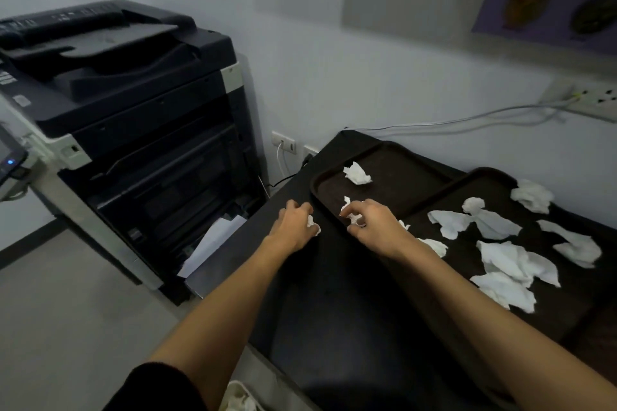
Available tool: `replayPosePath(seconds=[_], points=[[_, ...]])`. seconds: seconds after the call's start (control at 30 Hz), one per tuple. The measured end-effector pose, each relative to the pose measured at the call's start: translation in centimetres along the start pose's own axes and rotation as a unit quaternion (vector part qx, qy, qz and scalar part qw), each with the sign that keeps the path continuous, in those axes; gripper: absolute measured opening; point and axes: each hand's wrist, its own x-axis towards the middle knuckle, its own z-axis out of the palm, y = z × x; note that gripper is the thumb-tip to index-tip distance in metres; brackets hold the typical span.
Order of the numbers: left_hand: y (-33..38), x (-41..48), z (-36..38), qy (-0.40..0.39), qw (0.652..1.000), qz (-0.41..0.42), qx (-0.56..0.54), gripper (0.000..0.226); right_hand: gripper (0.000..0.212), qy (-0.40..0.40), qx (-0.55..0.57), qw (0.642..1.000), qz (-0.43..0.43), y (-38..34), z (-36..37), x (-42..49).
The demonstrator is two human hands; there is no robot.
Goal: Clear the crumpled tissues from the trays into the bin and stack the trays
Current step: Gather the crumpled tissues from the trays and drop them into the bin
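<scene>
Left hand (292,223): fingers (302,208) curling round a tissue wad (314,227), beside the left tray (410,177).
Right hand (375,223): fingertips (357,205) pinching a crumpled tissue (348,202) in that tray.

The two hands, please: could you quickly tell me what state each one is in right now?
Left hand: grips a small tissue wad.
Right hand: pinches a crumpled tissue on the left tray.

Head-worn view, forward and down

Two trays (394,157) side by side on table (320,294), printer (127,123) left
</scene>
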Motion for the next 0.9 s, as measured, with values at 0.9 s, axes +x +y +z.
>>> replayPosePath(seconds=[0.9], points=[[2.0,0.3,-1.2,0.001,0.994,-0.006,-0.108,0.032,0.037,-0.096,-0.175,0.978,0.054,1.5,1.4,5.8]])
